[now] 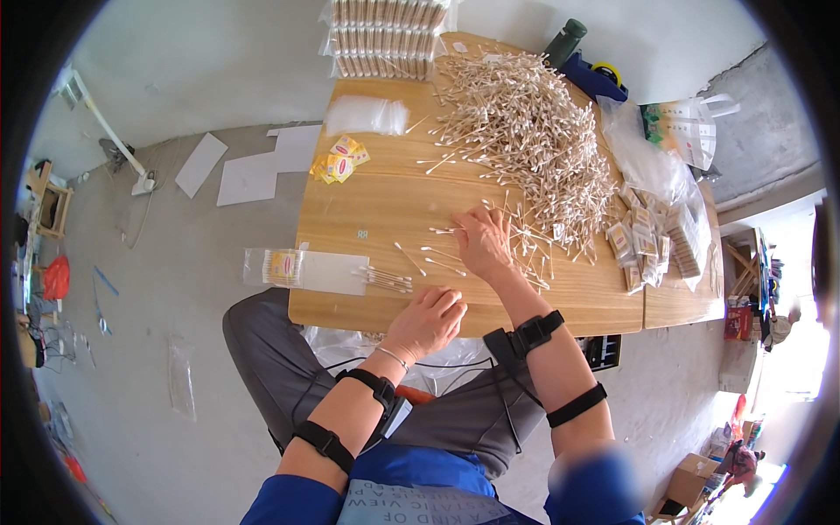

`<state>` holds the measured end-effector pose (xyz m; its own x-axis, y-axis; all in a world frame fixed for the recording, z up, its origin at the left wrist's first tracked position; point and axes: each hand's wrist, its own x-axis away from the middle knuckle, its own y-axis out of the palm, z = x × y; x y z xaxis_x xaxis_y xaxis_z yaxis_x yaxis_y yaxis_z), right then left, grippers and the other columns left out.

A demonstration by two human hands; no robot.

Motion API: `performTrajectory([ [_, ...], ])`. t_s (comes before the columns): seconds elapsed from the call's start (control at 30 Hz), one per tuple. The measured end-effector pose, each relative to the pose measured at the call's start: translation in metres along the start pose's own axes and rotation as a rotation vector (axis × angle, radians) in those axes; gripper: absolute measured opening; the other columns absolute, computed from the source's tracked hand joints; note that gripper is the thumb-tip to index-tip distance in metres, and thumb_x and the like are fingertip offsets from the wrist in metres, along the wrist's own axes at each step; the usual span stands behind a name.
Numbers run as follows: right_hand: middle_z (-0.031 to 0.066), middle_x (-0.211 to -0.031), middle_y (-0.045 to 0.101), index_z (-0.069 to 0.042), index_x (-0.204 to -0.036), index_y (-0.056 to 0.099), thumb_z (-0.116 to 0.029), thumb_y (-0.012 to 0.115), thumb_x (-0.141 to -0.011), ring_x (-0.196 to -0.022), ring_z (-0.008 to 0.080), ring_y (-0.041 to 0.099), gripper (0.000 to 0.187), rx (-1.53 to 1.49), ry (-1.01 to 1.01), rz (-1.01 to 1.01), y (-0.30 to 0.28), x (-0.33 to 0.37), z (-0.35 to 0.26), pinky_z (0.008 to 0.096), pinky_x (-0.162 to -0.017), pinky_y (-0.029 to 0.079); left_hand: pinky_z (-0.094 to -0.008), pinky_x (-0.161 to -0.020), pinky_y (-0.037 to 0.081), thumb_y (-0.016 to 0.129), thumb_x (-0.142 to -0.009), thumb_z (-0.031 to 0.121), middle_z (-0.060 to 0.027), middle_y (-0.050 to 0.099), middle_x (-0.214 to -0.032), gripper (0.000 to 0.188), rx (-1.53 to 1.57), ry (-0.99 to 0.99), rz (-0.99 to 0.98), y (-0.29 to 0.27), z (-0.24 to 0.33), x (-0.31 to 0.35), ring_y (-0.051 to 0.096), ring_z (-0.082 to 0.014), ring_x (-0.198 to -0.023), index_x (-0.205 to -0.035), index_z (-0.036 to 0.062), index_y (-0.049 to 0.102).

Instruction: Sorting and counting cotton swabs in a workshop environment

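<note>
Pale wooden tabletop (394,192), bearing: one large heap of white-tipped wooden cotton swabs (534,131), far right. Right hand (484,245): fingers bent down among loose swabs at the heap's near-left fringe; grip on any, cannot tell. Left hand (427,322): fingers curled, at the near edge; contents hidden. One small bunch of swabs (388,280), at the right end of a white rectangular card (337,273); one clear plastic packet with yellow label (282,265), at its left end.

Across the table (385,206), I have a passage between the yellow cards (341,161) and the white sheet (335,273). Beyond the right hand (484,241), the swab heap (535,131) blocks me; boxes (644,240) and a bag (649,164) bar the right side. Loose swabs (446,267) lie just left of that hand, in my way.
</note>
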<state>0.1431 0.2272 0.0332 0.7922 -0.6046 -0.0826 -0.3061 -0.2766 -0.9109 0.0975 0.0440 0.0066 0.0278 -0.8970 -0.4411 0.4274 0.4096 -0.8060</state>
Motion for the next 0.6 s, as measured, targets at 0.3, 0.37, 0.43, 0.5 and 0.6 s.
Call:
performTrajectory([
  [0.3,0.0046,-0.101,0.062,-0.014,-0.101,0.071,-0.017,0.074,-0.078,-0.107,0.0271,0.054,0.024,0.049,-0.135,-0.027,0.002,0.021,-0.007,0.0413,-0.095,0.041,-0.0398,-0.093,0.047,0.065,-0.082,0.013,-0.0081,0.058,-0.108,0.022,0.000,-0.012,0.014,0.000,0.001,0.000,0.057,-0.0259,-0.105,-0.102,0.0063,0.059],
  [0.37,0.0062,-0.100,0.064,-0.011,-0.095,0.070,-0.017,0.070,-0.079,-0.104,0.0272,0.055,0.017,0.090,-0.158,-0.007,0.007,0.020,-0.004,0.0407,-0.092,0.043,-0.0398,-0.093,0.047,0.065,-0.081,0.013,-0.0081,0.058,-0.108,0.022,-0.003,-0.008,0.014,0.000,0.001,0.001,0.057,-0.0259,-0.105,-0.102,0.0064,0.059],
  [0.43,0.0078,-0.099,0.065,-0.009,-0.089,0.068,-0.016,0.067,-0.081,-0.102,0.0273,0.057,0.011,0.134,-0.178,0.015,0.008,0.018,-0.003,0.0401,-0.089,0.045,-0.0396,-0.093,0.047,0.065,-0.081,0.013,-0.0081,0.058,-0.108,0.023,0.011,-0.005,0.013,0.001,0.001,0.000,0.057,-0.0259,-0.106,-0.102,0.0068,0.059],
  [0.5,0.0108,-0.097,0.066,-0.006,-0.085,0.066,-0.012,0.061,-0.083,-0.101,0.0282,0.058,0.008,0.293,-0.197,-0.016,0.008,0.013,-0.006,0.0408,-0.087,0.046,-0.0395,-0.093,0.047,0.064,-0.082,0.013,-0.0080,0.058,-0.109,0.022,0.010,-0.011,0.012,0.001,0.002,0.001,0.057,-0.0258,-0.106,-0.102,0.0071,0.059],
  [0.6,0.0133,-0.097,0.066,-0.004,-0.086,0.066,-0.010,0.055,-0.085,-0.102,0.0286,0.059,0.012,0.345,-0.184,-0.097,0.005,0.005,-0.012,0.0403,-0.086,0.047,-0.0393,-0.093,0.047,0.064,-0.082,0.014,-0.0078,0.058,-0.109,0.022,0.005,-0.022,0.011,0.001,0.002,0.002,0.057,-0.0259,-0.106,-0.102,0.0075,0.059],
])
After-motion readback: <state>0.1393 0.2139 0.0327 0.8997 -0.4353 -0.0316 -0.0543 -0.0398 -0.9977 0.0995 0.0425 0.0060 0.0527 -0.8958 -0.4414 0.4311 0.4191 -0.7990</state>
